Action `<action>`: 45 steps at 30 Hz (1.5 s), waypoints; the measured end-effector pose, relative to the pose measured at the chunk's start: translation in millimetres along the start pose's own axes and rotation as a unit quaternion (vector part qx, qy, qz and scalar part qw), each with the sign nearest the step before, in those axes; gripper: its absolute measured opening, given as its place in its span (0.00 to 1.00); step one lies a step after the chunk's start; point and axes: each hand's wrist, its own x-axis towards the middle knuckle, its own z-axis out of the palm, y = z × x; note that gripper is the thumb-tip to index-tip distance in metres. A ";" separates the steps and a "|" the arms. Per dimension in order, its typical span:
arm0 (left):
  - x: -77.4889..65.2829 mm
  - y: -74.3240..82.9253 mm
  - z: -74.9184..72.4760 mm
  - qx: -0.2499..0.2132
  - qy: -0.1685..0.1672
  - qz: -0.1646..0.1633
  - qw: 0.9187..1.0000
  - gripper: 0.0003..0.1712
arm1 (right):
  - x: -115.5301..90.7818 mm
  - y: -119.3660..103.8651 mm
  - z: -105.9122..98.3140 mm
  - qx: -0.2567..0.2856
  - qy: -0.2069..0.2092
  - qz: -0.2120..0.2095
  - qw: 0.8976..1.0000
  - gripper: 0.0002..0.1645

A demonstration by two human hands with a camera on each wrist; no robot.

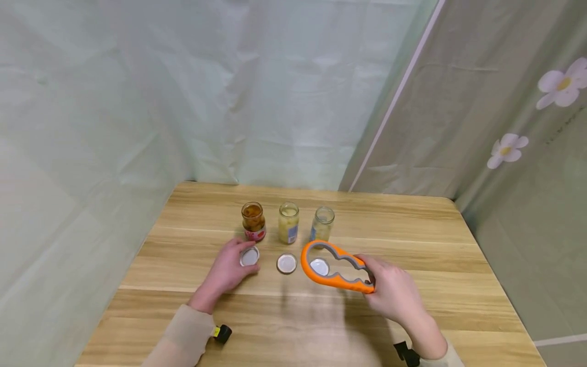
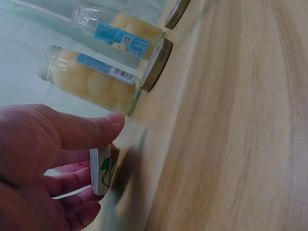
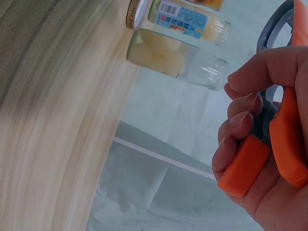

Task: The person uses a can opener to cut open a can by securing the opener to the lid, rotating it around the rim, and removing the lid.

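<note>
My left hand [image 1: 228, 266] holds a jar lid [image 1: 249, 256] by its rim between thumb and fingers, white inside facing up. Whether this lid touches the table cannot be told. Just behind it stands an open jar of orange-brown food [image 1: 254, 222] with a pink label. My right hand [image 1: 395, 291] grips the handles of an orange and grey jar opener [image 1: 337, 281], raised above the table. Through its loop shows a second lid [image 1: 319, 266], lying inside up. Between the hands lies a third lid [image 1: 287, 263], also inside up.
Two more open glass jars, a middle jar [image 1: 288, 224] and a right jar [image 1: 322, 224], hold pale round pieces and bear blue labels. The wooden table [image 1: 435, 244] has curtains [image 1: 293, 102] hanging behind it and at both sides.
</note>
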 end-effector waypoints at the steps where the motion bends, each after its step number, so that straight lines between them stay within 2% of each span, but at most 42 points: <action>1: 0.5 -0.4 0.6 0.005 -0.004 -0.002 1.000 0.39 | -0.2 0.1 0.1 0.000 -0.001 0.000 1.000 0.41; 5: 3.1 -2.1 3.6 0.012 -0.014 -0.001 1.000 0.40 | -1.0 0.7 0.5 -0.002 -0.003 0.001 1.000 0.40; 15: 7.1 -5.4 11.7 0.025 -0.006 0.002 1.000 0.41 | -1.4 1.9 0.6 0.004 -0.007 -0.002 1.000 0.42; 33: 7.1 -6.3 12.5 0.031 0.006 0.004 0.999 0.41 | -3.0 2.5 -0.1 0.002 -0.011 0.008 1.000 0.42; 39: 6.1 -7.2 10.8 0.026 0.015 0.011 0.999 0.43 | -9.2 15.4 -5.1 0.015 -0.026 0.049 0.998 0.39; 45: -1.8 -4.8 3.8 -0.007 0.030 0.017 0.999 0.45 | -25.2 48.8 -9.2 0.000 -0.070 0.139 0.988 0.28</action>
